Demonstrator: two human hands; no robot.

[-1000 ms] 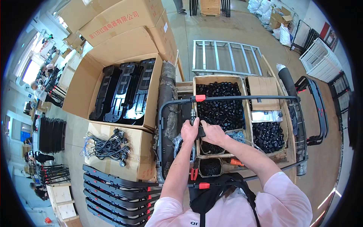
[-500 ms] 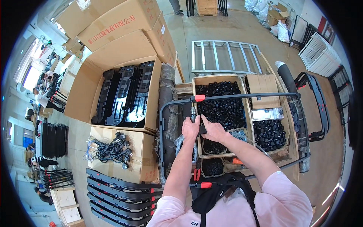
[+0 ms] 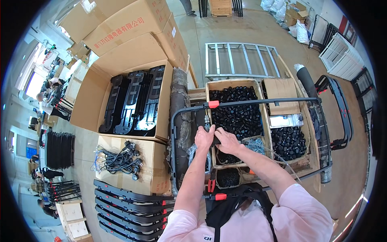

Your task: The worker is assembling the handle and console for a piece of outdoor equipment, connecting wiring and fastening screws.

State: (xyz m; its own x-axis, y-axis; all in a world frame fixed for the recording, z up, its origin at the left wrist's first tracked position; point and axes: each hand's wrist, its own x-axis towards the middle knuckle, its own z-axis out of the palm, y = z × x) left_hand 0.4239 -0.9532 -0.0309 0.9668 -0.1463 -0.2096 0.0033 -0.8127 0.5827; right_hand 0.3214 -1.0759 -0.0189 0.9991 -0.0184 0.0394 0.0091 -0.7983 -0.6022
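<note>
A power drill [image 3: 207,119] with a metal chuck points away from me over the frame. My left hand [image 3: 204,136] is wrapped round its body. Close beside it, my right hand [image 3: 227,141] is closed on a dark part that looks like the drill's handle; the fingers hide most of it. Both hands are inside a dark grey rounded frame [image 3: 250,102] with red clips, which lies across the bins. Below them, a wooden bin [image 3: 213,163] holds small black parts, and black caps [image 3: 236,111] fill the larger bin beyond. Red-handled pliers [image 3: 211,185] lie nearer me.
An open carton [image 3: 86,99] of glossy black panels stands at left, with coiled cables [image 3: 121,159] on a box before it. Several curved dark bars [image 3: 129,205] are stacked nearer. A wrapped roller [image 3: 179,105] runs alongside the bins. A metal rack [image 3: 242,60] lies beyond.
My right hand has drawn slightly nearer me and its outstretched fingers have curled in. My left hand has stayed nearly in place on the drill.
</note>
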